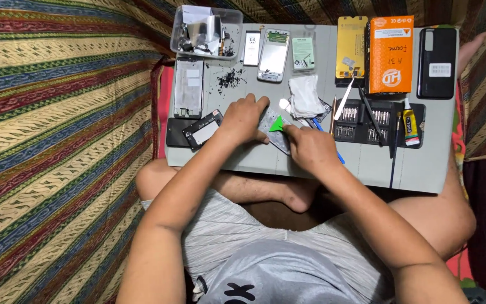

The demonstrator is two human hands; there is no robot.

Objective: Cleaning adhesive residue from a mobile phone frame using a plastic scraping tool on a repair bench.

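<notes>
My left hand point(244, 118) lies flat on the phone frame point(274, 130), fingers pressed down and close together, pinning its upper left part to the grey mat point(310, 166). My right hand point(310, 149) pinches the green triangular pick point(277, 124), thumb and forefinger closed on its right corner, the tip pointing left toward my other hand. The frame sits between the two hands, its long axis slanting from upper left down to lower right, so it runs out from under my left palm toward my right knuckles. The left hand covers more of it; the right only meets it through the pick. A white cloth point(304, 94) sits just above, the bit tray point(367, 119) off to the right, loose black screws point(229, 79) up by the clear plastic tub point(205, 31).
</notes>
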